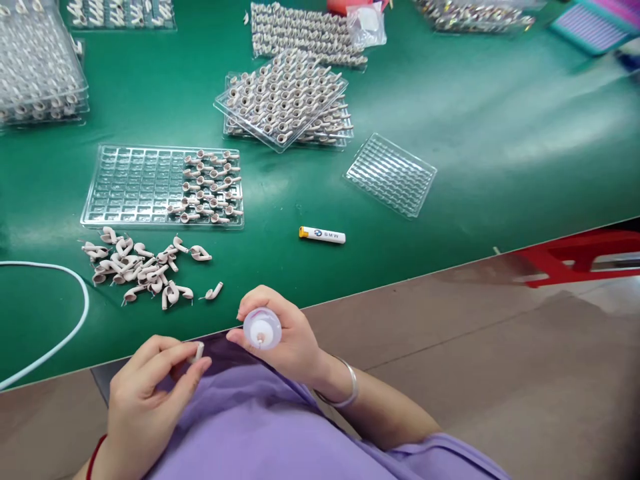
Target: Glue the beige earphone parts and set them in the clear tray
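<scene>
My left hand (pixel 155 390) pinches a small white earphone shell (pixel 199 351) between thumb and fingertips, just off the table's front edge. Beside it, my right hand (pixel 287 340) is wrapped round a translucent squeeze bottle (pixel 263 328), its white cap and thin nozzle facing me. The two hands are apart. A loose pile of similar earphone shells (pixel 145 267) with thin wires lies on the green table in front of my left hand. Behind the pile, a clear plastic tray (pixel 137 187) has shells standing in its right part; its left cells hold none.
Stacked filled trays (pixel 285 97) stand farther back, with more stacks (pixel 40 63) at the far left. A white lighter-like tube marked BMW (pixel 323 235) and a smaller clear tray (pixel 393 175) lie to the right. A white cable (pixel 86 303) curves at left; a red stool (pixel 580 257) stands right.
</scene>
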Motion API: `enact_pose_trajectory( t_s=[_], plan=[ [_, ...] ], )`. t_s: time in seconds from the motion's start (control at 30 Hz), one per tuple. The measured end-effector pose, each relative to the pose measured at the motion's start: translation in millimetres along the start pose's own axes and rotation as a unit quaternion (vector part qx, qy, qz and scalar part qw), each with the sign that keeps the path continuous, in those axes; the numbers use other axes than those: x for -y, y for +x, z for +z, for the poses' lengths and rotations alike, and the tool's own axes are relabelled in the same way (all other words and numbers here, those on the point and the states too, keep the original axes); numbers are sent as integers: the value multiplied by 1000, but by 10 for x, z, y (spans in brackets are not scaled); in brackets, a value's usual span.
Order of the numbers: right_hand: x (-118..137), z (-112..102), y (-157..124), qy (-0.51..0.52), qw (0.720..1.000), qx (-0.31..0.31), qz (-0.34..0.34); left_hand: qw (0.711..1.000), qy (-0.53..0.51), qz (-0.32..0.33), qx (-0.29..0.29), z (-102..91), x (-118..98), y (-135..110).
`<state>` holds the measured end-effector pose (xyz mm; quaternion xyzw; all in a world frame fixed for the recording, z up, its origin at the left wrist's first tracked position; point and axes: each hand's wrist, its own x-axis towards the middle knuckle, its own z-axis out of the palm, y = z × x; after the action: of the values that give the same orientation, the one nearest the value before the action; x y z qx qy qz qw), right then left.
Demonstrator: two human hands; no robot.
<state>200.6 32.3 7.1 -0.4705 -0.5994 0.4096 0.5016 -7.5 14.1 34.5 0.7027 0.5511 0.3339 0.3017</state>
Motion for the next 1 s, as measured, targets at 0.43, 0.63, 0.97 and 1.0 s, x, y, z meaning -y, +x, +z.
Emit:
enact_pose_trajectory(
  t_s=[0.43,0.63,0.97,1.0],
  plan=[
    [-202,-245,353,1,988,-149,40,938,312,149,3,-268,227,2255],
    [-199,-267,345,30,987,-150,42,930,337,143,41,-109,327,2298],
    [-177,-278,357,57,984,-156,64,922,351,153,55,-222,196,2226],
    [-178,-277,357,59,984,-158,63,923,348,155,60,-240,188,2212]
  ],
)
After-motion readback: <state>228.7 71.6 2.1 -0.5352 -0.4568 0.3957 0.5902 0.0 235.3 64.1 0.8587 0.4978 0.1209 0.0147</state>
